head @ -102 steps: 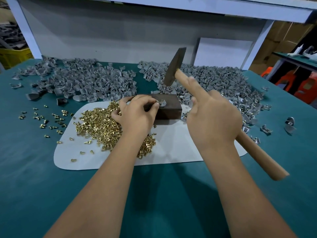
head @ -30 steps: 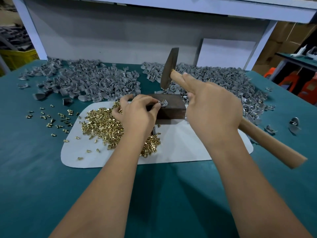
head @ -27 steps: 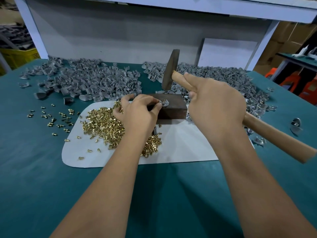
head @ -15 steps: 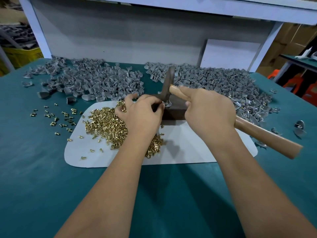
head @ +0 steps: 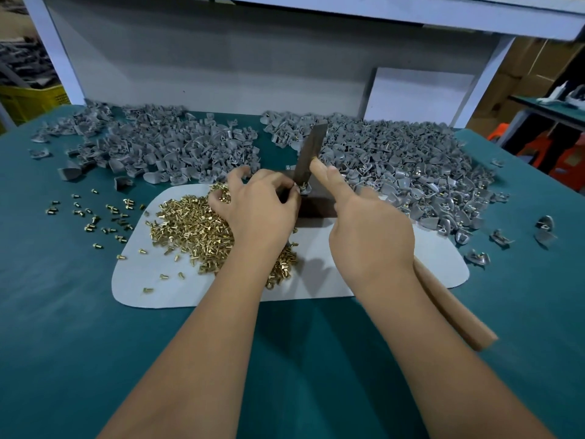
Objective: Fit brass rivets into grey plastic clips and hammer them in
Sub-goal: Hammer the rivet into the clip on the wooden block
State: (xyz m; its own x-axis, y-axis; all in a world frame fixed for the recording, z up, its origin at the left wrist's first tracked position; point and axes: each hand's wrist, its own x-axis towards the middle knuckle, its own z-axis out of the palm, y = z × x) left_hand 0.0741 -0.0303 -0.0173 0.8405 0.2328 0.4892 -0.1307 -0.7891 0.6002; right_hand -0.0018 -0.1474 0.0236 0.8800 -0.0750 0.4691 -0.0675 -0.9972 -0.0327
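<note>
The hammer (head: 310,156) has come down since a second ago, its dark steel head now on the grey plastic clip (head: 303,187) that the left hand (head: 259,204) pinches on the dark block (head: 316,206). The right hand (head: 367,236) grips the smooth wooden handle, forefinger stretched along it. Shiny brass rivets (head: 190,223) heap on the pale mat (head: 364,274) beside the left wrist.

Teal-covered table (head: 63,327), white mat (head: 364,258), grey clip heaps (head: 164,147), scattered brass rivets (head: 104,213)
</note>
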